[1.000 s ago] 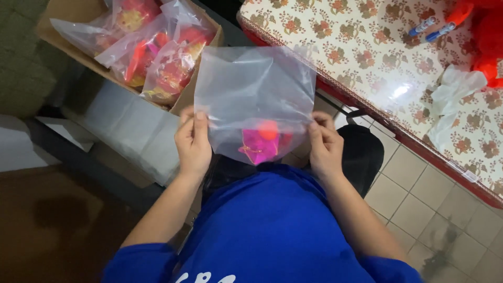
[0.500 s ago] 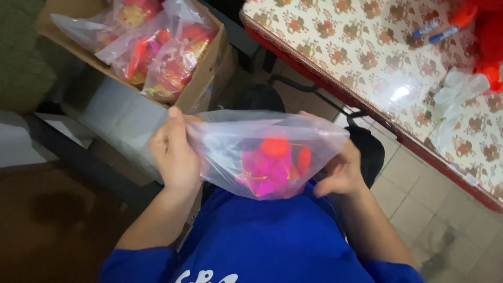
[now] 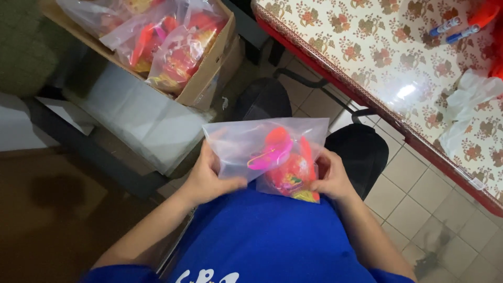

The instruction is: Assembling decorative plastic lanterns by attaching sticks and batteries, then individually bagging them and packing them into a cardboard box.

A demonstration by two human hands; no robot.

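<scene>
A clear plastic bag (image 3: 246, 144) lies flat across my lap, and inside it are pink and orange-red plastic toys (image 3: 285, 160). My left hand (image 3: 207, 175) grips the bag's left edge, thumb on top. My right hand (image 3: 330, 178) holds the right lower corner, close to the toys. Both hands are just above my blue shirt (image 3: 262, 241).
A cardboard box (image 3: 207, 73) with several filled clear bags (image 3: 173, 44) stands at the upper left. A table with a flowered cloth (image 3: 377, 47) runs along the right, with blue pens (image 3: 453, 29) and crumpled clear plastic (image 3: 466, 102). A black stool (image 3: 356, 152) stands on the tiled floor.
The bag came down from being held up open in front of me to lying flat over my lap. Both hands dropped with it and drew closer to my body.
</scene>
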